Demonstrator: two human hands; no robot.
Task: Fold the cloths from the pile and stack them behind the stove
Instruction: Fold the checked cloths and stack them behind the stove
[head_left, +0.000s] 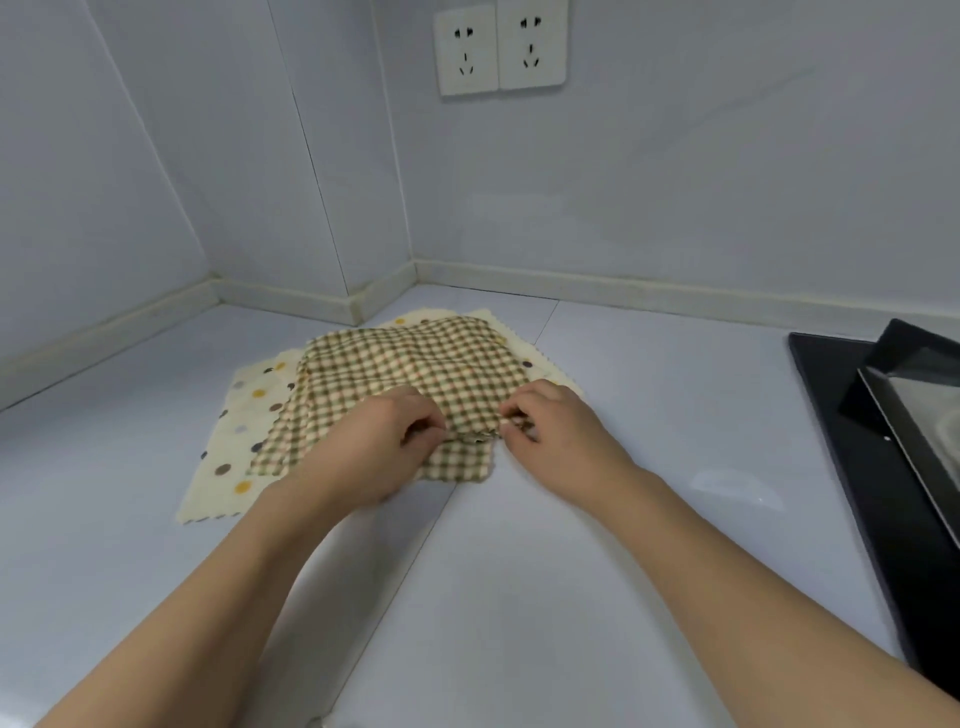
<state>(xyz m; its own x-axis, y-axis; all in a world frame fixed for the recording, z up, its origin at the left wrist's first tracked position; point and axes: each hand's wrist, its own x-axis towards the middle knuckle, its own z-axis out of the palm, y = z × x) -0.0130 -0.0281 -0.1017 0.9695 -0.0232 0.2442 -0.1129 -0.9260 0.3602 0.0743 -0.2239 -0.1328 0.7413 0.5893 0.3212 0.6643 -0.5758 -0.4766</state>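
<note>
The checked cloth is lying at the centre of the frame on the counter, covering most of a dotted cloth beneath it. How many layers are stacked there is hard to make out. The left hand and right hand are both reaching in, fingers curled, apparently pinching its near edge. The stove is being cut off at right.

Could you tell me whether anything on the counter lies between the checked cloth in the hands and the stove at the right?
Nothing visible does. The left hand and right hand pinch the green-and-cream checked cloth, and only bare pale countertop separates it from the black glass stove. The area behind the stove is mostly out of frame.
</note>
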